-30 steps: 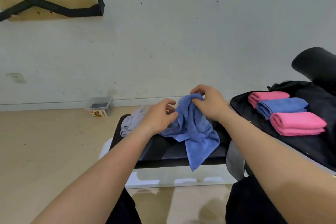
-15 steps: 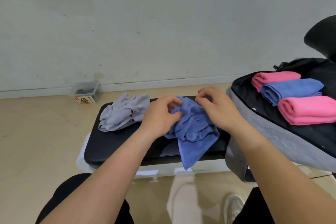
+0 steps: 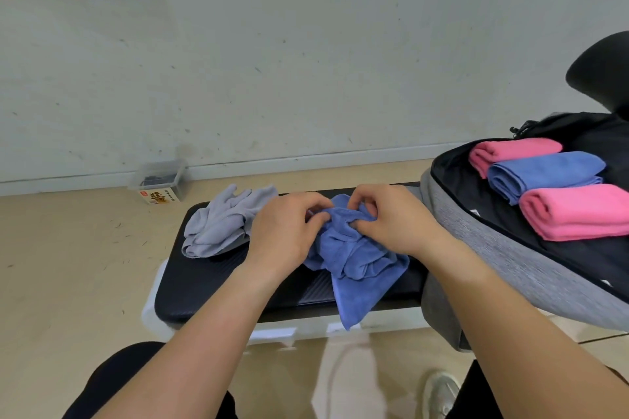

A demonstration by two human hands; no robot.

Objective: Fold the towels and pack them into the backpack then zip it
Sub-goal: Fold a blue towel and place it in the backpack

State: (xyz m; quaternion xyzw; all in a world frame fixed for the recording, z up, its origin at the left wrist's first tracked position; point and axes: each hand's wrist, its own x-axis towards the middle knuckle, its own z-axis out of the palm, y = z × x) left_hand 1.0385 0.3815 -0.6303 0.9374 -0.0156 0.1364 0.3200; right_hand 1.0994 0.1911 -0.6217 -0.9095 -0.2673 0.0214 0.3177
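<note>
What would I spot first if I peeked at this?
The left hand and the right hand bunch up a crumpled blue towel in the middle of the black bench. On the right, a pink towel, a folded blue towel and a second pink towel lie side by side in the open grey backpack. A rumpled grey towel lies on the bench's left end.

Bare forearms, black trousers, one pale shoe.
Both arms show uncovered from the left hand (image 3: 282,231) and right hand (image 3: 398,224) back to the lower edge of the view. Black trousers (image 3: 112,381) cover both legs, and a whitish shoe (image 3: 440,393), somewhat blurred, shows beside the right leg.
</note>
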